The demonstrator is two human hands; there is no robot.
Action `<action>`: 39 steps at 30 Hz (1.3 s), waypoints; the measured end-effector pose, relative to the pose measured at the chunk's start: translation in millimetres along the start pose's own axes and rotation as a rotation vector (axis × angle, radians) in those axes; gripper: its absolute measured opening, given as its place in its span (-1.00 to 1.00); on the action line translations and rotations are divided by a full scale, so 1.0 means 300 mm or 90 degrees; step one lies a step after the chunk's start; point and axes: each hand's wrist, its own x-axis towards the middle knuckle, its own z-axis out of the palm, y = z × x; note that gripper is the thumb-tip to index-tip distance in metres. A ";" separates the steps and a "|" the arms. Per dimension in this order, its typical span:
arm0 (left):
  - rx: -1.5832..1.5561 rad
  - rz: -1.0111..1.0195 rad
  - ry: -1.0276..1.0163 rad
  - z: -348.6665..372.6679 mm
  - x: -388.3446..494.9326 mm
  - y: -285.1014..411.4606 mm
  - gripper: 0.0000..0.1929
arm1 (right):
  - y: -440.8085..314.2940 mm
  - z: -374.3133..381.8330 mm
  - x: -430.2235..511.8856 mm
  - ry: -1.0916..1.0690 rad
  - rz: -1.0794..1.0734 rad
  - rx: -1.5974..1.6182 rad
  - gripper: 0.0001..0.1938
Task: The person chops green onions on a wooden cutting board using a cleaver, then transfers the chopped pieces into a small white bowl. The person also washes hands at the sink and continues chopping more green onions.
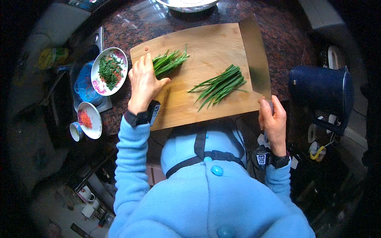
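My right hand point(273, 125) is wrapped around the handle of a broad cleaver point(256, 56). Its wide blade points away from me over the right edge of a wooden cutting board point(208, 47). At the board's left side, my left hand point(146, 80) touches a bunch of cut green stalks point(171, 61), which look like chives. Their left ends are hidden by the hand, thumb spread to one side, and a firm grip cannot be made out. A second bunch of green stalks point(221, 84) lies loose on the right half of the board.
Left of the board are a floral bowl point(95, 73) of chopped greens and orange bits, a white dish point(96, 129) with orange bits, and a small cup point(76, 131). A dark blue kettle point(318, 87) stands right. A metal strainer point(190, 7) sits beyond the board on the granite counter point(131, 20).
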 end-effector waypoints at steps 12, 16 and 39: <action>-0.223 0.075 0.075 0.258 -0.049 0.696 -0.09 | 0.053 -0.055 -0.031 0.043 0.072 0.012 -0.85; -0.194 0.123 0.113 0.282 -0.073 0.648 -0.71 | 0.071 -0.064 -0.042 0.027 0.068 0.033 -0.84; -0.073 0.157 0.121 0.058 -0.103 0.045 -0.60 | 0.034 0.057 -0.007 -0.106 0.020 -0.088 -0.84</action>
